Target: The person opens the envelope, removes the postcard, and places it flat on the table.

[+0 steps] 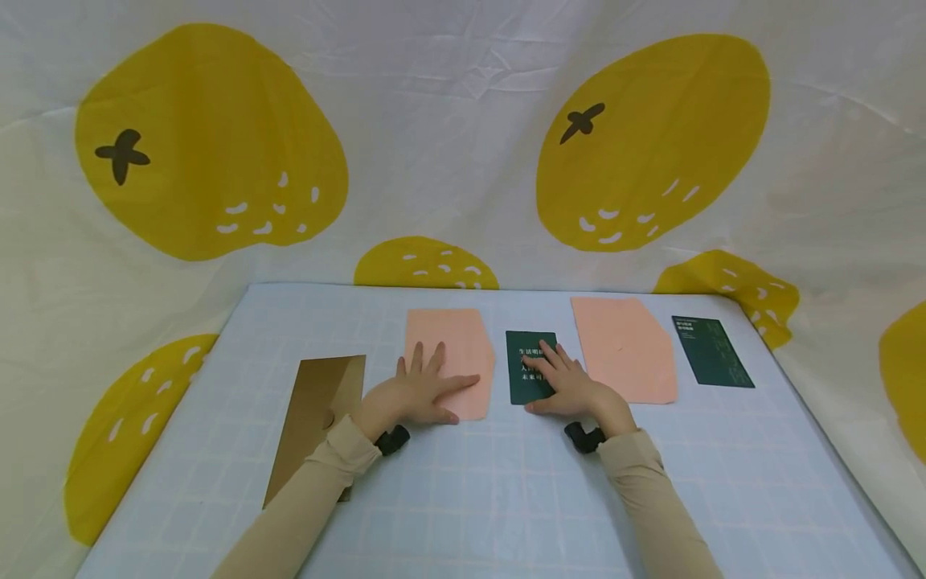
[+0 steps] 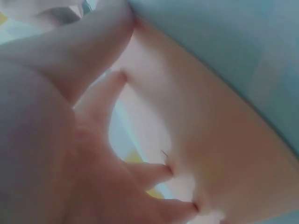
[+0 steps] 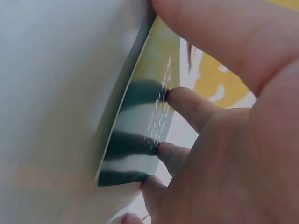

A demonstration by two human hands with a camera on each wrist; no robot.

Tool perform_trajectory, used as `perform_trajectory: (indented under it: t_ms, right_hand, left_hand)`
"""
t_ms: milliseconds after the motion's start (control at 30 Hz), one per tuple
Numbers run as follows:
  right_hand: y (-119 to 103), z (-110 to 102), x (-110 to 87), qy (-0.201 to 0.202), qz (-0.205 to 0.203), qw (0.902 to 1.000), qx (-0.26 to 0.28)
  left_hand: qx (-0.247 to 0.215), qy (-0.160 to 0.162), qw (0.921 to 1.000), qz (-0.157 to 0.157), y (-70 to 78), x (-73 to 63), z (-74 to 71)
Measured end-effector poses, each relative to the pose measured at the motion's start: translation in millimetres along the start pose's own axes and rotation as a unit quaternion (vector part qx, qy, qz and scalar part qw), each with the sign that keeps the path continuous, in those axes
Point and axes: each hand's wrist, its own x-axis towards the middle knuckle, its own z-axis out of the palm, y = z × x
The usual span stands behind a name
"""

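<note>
Left hand [image 1: 414,396], fingers spread, rests on pink cut-corner sheet [image 1: 463,351], left of dark-green printed card [image 1: 519,386]; both on checked tablecloth [image 1: 506,498]. Right hand [image 1: 581,392], fingers fanned, touches card's right half. Light, even fingertip pressure seems best; sideways push could skid card.

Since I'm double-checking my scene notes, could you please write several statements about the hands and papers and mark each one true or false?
1. The left hand rests on a pink sheet. True.
2. Both hands rest on the same sheet. False: the right hand touches a green card.
3. The other green card lies right of the other pink sheet. True.
4. The flat brown piece lies between the pink sheets. False: it lies left of both, partly hidden by the left sleeve.
</note>
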Motion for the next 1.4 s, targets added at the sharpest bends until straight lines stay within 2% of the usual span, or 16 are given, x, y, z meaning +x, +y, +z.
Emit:
perform_trajectory:
  t_ms: [300,567,800,1000,1400]
  right_hand:
    - [7,-1,8.6,-0.007,0.008,0.9991,0.04]
    - [12,-4,18.8,0.013,0.026,0.9981,0.054]
    - [11,-1,26.3,0.037,0.042,0.9972,0.049]
    - [12,0,26.4,0.046,0.05,0.9965,0.049]
    - [20,2,22.8,0.051,0.018,0.9968,0.059]
  left_hand:
    - [-0.016,-0.012,0.9997,0.011,-11.2,16.8,-9.4]
    - [-0.037,-0.023,0.999,0.002,-10.3,22.1,-17.1]
    - [-0.054,-0.014,0.9984,0.0,-11.6,21.8,-14.0]
    - [-0.056,0.003,0.9984,0.01,-12.4,22.9,-8.6]
    - [-0.095,0.015,0.9943,0.046,-22.6,23.6,-3.2]
